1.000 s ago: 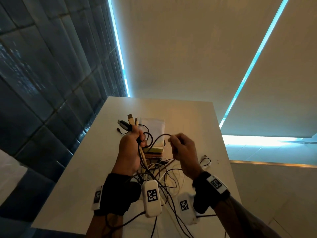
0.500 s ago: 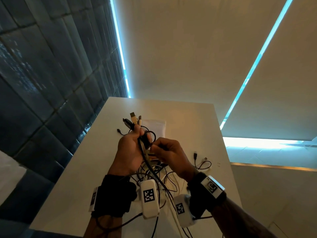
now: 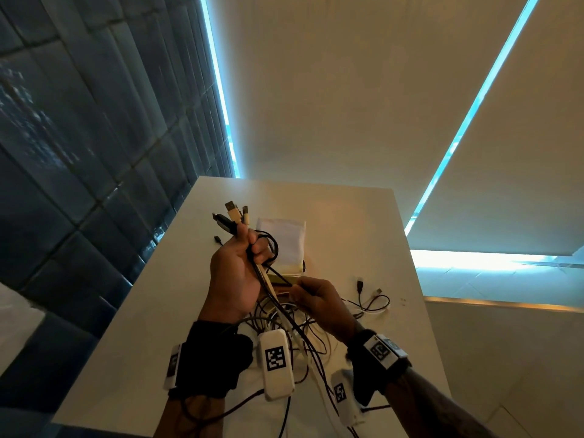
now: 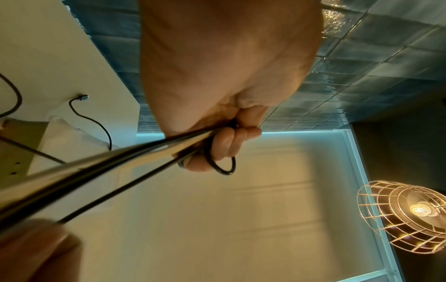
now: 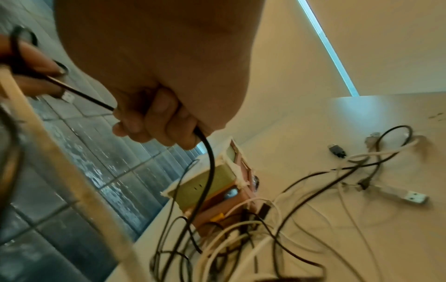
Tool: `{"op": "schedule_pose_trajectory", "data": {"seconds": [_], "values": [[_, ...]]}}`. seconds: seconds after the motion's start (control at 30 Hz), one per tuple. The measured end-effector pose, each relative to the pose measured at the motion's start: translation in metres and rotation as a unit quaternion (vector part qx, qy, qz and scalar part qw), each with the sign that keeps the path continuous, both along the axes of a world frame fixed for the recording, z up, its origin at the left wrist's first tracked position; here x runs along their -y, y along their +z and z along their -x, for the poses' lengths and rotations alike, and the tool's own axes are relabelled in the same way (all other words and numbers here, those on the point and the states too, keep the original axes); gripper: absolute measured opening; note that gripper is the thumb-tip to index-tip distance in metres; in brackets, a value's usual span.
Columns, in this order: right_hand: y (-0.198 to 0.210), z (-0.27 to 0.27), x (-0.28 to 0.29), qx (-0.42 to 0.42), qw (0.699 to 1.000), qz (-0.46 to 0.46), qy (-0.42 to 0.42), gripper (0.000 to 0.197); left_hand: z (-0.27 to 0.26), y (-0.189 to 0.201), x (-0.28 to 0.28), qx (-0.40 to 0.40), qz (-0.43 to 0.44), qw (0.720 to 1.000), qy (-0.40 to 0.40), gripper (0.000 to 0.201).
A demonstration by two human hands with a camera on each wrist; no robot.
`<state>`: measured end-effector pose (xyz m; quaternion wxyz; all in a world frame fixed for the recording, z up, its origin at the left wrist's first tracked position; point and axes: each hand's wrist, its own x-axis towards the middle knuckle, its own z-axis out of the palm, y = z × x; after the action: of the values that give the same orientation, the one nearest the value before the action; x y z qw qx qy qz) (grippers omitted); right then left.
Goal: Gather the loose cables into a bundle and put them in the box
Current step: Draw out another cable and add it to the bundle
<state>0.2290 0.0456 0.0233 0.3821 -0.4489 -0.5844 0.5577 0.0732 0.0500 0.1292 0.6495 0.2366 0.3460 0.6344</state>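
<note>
My left hand (image 3: 235, 270) is raised over the white table (image 3: 347, 222) and grips a bunch of cables (image 3: 232, 218), whose USB plugs stick up above the fist. A black loop hangs round its fingers (image 4: 226, 145). My right hand (image 3: 319, 300) sits just below and to the right, fingers (image 5: 154, 118) curled round one black cable (image 5: 210, 162) that runs taut up to the left fist. Below both hands a tangle of black and white cables (image 3: 284, 314) lies on the table. The small box (image 5: 212, 183), yellow-green and pink with a white lid (image 3: 282, 240), stands behind the hands.
Loose black and white cables with plugs (image 3: 369, 298) lie on the table to the right; a silver USB plug (image 5: 410, 196) is among them. A dark tiled wall (image 3: 79, 153) borders the table's left side. The table's right edge (image 3: 410, 279) drops to the floor.
My right hand has come in from the right to the left fist, then drawn down along the black cable. The left hand has risen slightly with its bunch.
</note>
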Motion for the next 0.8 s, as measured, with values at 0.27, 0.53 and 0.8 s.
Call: {"op": "schedule_pose_trajectory", "data": {"seconds": [0.27,0.53,0.8], "values": [[-0.026,-0.015,0.007,0.078,0.996,0.040,0.003,0.027,0.019,-0.002,-0.006,-0.020,0.007,1.000,0.008,0.036],[-0.012,-0.015,-0.017,0.062,0.983,0.087,-0.147,0.020,0.015,0.004,-0.001,-0.092,0.041,0.995,0.016,0.038],[0.090,0.022,-0.011,-0.069,0.984,-0.130,-0.097,0.012,0.005,0.005,-0.002,-0.111,0.100,0.988,0.035,0.038]]}}
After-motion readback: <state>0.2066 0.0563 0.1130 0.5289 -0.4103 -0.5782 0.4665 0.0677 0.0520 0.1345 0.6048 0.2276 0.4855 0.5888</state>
